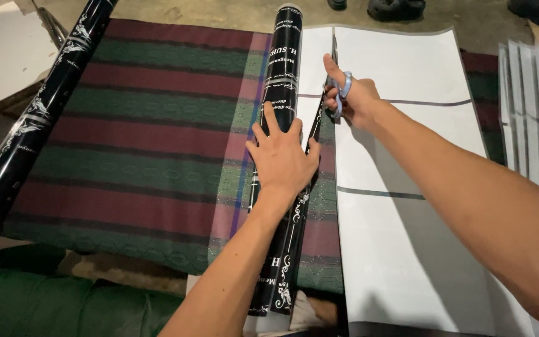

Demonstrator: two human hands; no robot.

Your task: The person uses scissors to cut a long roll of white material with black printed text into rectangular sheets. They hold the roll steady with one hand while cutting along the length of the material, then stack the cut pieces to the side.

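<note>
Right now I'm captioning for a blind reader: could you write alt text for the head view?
A right hand works blue-handled scissors along a white printed sheet, while the left hand presses flat on a black patterned roll. Both lie on a maroon-and-green striped cloth; another black roll lies at left.

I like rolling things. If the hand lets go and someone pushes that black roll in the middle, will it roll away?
Probably yes. The black roll is a round tube lying on a flat striped cloth, so a sideways push would likely set it rolling. The left hand presses on it, perhaps to hold it. Its loose white sheet looks thin and floppy.
</note>
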